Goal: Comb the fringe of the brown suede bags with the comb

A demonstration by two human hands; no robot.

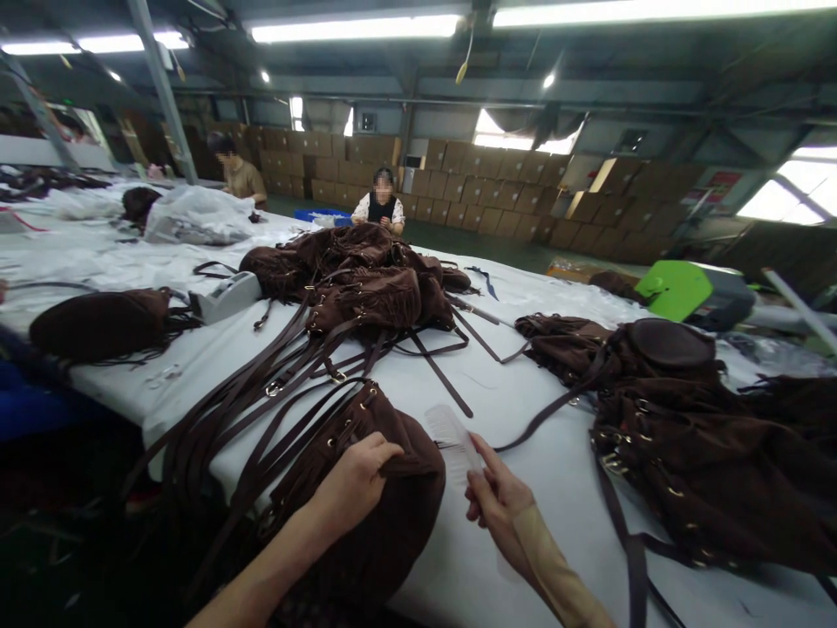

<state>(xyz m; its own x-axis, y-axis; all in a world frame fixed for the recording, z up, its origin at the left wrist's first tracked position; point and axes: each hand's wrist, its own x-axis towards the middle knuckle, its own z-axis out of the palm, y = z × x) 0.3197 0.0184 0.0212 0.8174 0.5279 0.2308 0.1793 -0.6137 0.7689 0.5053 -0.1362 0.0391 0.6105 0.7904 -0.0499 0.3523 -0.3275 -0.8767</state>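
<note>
Left hand [357, 481] gripping brown suede bag [385, 488]; right hand [497, 506] pinching clear comb [452, 440] over white table [523, 419].

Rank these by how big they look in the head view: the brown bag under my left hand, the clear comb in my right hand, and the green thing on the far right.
1. brown bag, though nearness inflates it
2. green thing
3. clear comb

bags [686, 436]: dark brown | straps [261, 392]: dark brown | table cover [523, 453]: white | stool [673, 288]: bright green
</note>
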